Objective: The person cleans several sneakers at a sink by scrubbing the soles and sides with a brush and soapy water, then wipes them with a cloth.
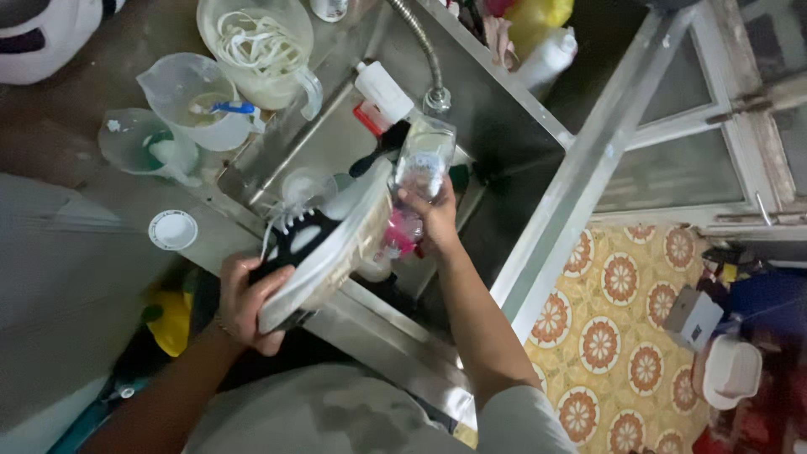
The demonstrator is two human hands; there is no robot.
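head view, looking straight down over a steel sink (pixel 504 126). my left hand (pixel 248 303) is clamped on the near edge of a tilted clear tray or shallow lid (pixel 332 248), thumb on top and fingers curled beneath; a black perforated insert with white tines (pixel 294 240) lies against its upper face. my right hand (pixel 437 220) is closed around the lower end of a clear glass (pixel 424 155), which i hold tilted over the basin, at about 1 o'clock from the tray. something pink (pixel 403 231) shows just under that hand; i cannot tell what it is.

around the work: a flexible tap hose (pixel 420 46) comes down at 12 o'clock of the glass. a white bottle with a red cap (pixel 382 92) lies on the drainboard at 10 o'clock of the glass. further out at 10 to 11 o'clock stand a large clear jug with pale strands inside (pixel 256 42), a measuring jug holding a blue-handled utensil (pixel 189 97), and a smaller clear jug (pixel 139 143). a small white round lid (pixel 172 229) sits on the counter at 9 o'clock of the tray.

progress, as a judgement: washing-up looks mid-way. tray and glass are both in hand over the sink; the three jugs show residue and look untouched. no water stream is visible. light is dim, so fine detail in the basin is unclear.
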